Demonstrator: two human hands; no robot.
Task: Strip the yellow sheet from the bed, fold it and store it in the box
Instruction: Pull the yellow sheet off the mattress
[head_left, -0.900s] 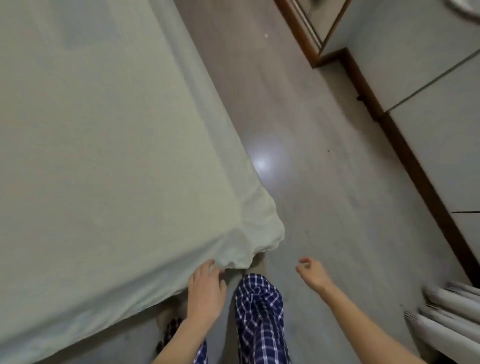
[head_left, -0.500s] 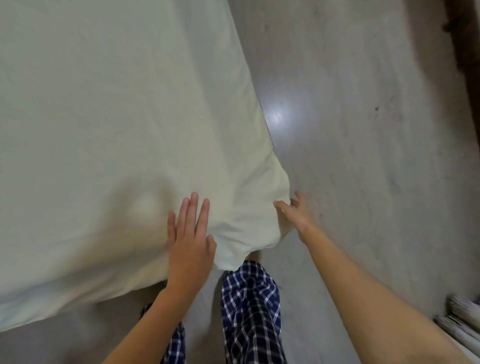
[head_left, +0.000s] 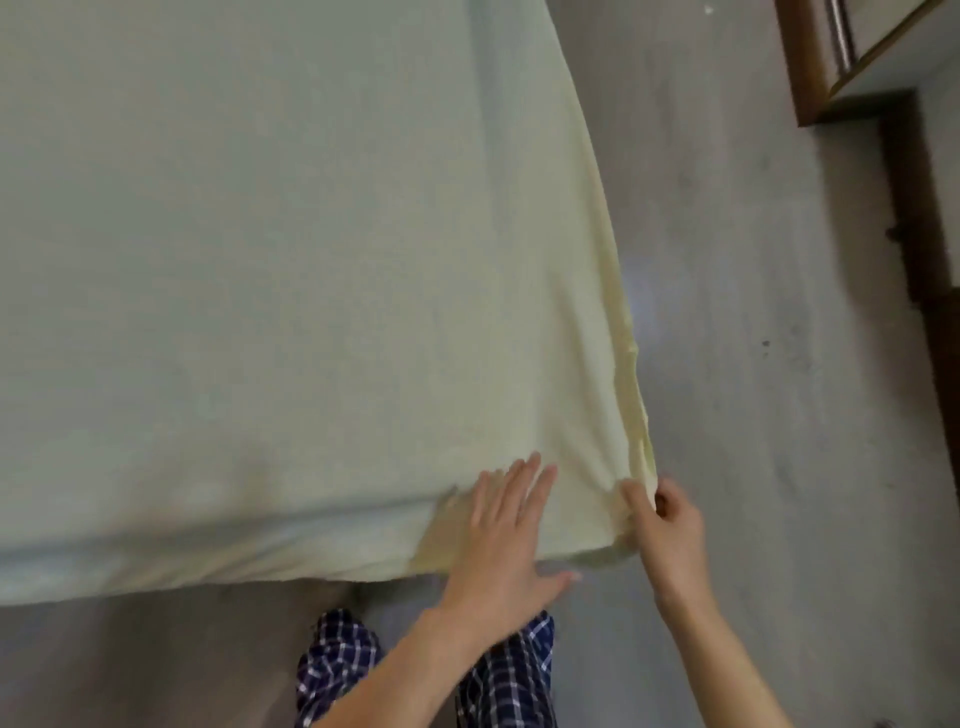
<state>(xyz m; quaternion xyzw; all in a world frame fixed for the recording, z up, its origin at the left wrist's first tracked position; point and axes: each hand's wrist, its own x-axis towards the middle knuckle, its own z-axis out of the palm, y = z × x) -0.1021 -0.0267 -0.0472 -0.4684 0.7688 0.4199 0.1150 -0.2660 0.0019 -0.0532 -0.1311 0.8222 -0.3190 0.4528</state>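
view from a head-worn camera, looking down past a person's legs in blue checked trousers (head_left: 332, 670) standing at the near right corner of a bed (head_left: 605, 557). nearest, two bare forearms reach forward from the bottom edge.

the left hand (head_left: 506, 540) lies flat against the near side of the bed just left of that corner, fingers straight and spread, thumb pointing right below the bed's lower edge; it presses rather than grasps. the right hand (head_left: 667, 527) is at the corner itself, fingers curled with thumb and fingertips pinching a bunched fold of the yellow sheet (head_left: 311, 260).

the sheet is pale yellow and covers the whole bed top, stretched mostly smooth, wrapping over the near edge and the right edge. at the near right corner it gathers into soft wrinkles, and a loose puckered hem runs up the right edge.

judging by these folds, the fabric is light, soft and limp, not slippery or fragile; it will sag and trail once freed. the gathered corner hem looks like the best place to take hold, peeling it up and off the corner.

beyond the bed, grey floor (head_left: 753, 364) runs along the right edge, with dark wood trim (head_left: 914, 218) at the far right. no box is in view.
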